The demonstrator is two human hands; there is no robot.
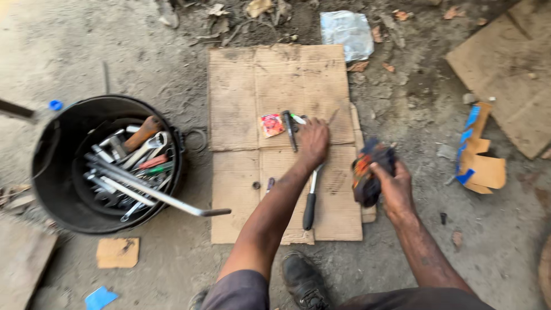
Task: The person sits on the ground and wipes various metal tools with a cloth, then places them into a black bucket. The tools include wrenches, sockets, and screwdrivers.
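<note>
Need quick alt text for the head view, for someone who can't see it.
A person's left hand rests on tools on a flattened cardboard sheet on dirt, while the right hand holds a dark, orange-marked rag. A black bucket of wrenches stands at left.

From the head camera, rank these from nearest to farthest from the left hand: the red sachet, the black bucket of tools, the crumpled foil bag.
1. red sachet, just left of the left hand on the cardboard.
2. crumpled foil bag, beyond the cardboard's far edge.
3. black bucket of tools, far left on the ground.
</note>
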